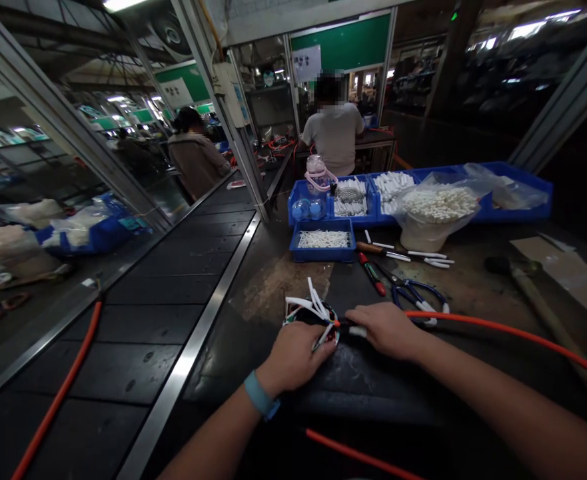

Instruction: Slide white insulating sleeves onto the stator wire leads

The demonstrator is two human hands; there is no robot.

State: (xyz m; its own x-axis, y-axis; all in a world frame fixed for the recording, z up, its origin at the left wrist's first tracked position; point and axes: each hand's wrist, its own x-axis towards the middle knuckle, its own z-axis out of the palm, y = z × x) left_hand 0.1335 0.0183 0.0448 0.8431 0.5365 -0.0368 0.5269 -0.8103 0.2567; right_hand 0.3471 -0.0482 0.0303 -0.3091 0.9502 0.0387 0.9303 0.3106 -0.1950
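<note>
My left hand point(298, 353), with a blue band at the wrist, is closed around the thin coloured wires point(337, 325) at a cable's end. Several white sleeves point(309, 303) stick up and out from this bundle. Just to the right, my right hand point(386, 327) is closed, its fingertips pinching close to the bundle. A short white tube point(357, 331) shows at these fingers. From behind the right hand, an orange cable point(498, 325) runs off to the right. The join between cable and wires is partly hidden by the hands.
Blue bins point(377, 217) of white tubes stand at the back, with a small blue tray point(323, 255) before them. Scissors point(418, 290), a red marker point(372, 275) and a hammer point(528, 287) lie on the bench. A conveyor point(173, 300) runs left; two people sit beyond.
</note>
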